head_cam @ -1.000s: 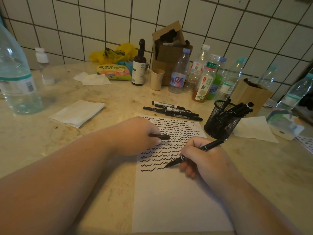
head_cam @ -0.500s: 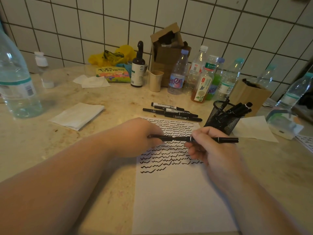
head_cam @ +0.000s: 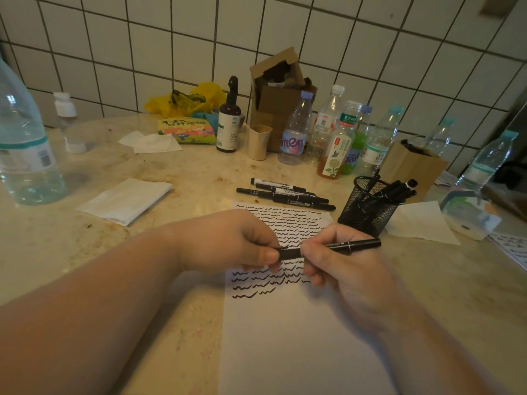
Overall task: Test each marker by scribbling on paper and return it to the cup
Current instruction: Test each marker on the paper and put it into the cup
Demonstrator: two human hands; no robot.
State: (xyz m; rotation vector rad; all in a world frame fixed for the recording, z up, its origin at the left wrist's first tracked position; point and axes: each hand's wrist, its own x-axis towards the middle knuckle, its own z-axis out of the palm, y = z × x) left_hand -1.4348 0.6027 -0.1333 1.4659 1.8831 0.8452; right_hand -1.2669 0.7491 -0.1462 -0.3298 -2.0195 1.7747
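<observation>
A black marker (head_cam: 342,247) lies level above the white paper (head_cam: 296,346), which carries many rows of black squiggles. My right hand (head_cam: 339,266) grips the marker's barrel. My left hand (head_cam: 236,242) pinches the cap end (head_cam: 289,253) of the same marker; the cap sits on the tip. A black mesh cup (head_cam: 368,212) with several black markers stands at the paper's far right corner. Three loose black markers (head_cam: 288,193) lie just beyond the paper's top edge.
Several plastic bottles (head_cam: 336,143), a dark dropper bottle (head_cam: 228,121), a beige cup (head_cam: 258,141) and a cardboard box (head_cam: 279,92) line the tiled wall. A big water bottle (head_cam: 22,149) stands far left. Folded napkins (head_cam: 125,199) lie left, a tissue (head_cam: 422,222) right of the cup.
My right hand lifted the marker off the paper and turned it level. My left hand brought the cap onto its tip, and both hands now hold the joined marker.
</observation>
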